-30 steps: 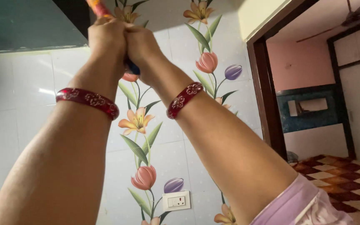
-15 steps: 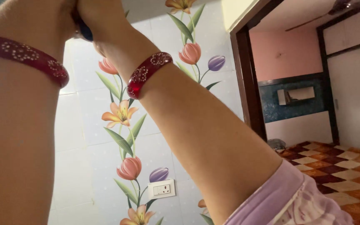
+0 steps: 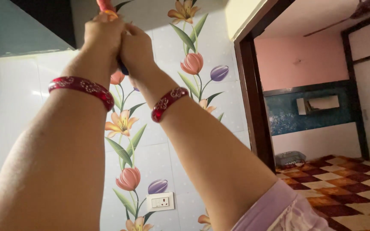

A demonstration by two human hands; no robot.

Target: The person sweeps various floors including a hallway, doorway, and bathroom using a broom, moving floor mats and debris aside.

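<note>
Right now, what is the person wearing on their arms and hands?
Each wrist has a shiny dark red bangle dotted with little pale flower patterns: one on the left wrist, one on the right wrist. The left hand and right hand are bare, no gloves or rings visible. A light purple sleeve covers the right upper arm.

No packages, labels, signs or screens visible.

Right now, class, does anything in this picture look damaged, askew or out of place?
Nothing stands out. Both hands, left and right, grip a stick-like handle overhead. The floral wall tiles and wall socket look intact and straight.
</note>
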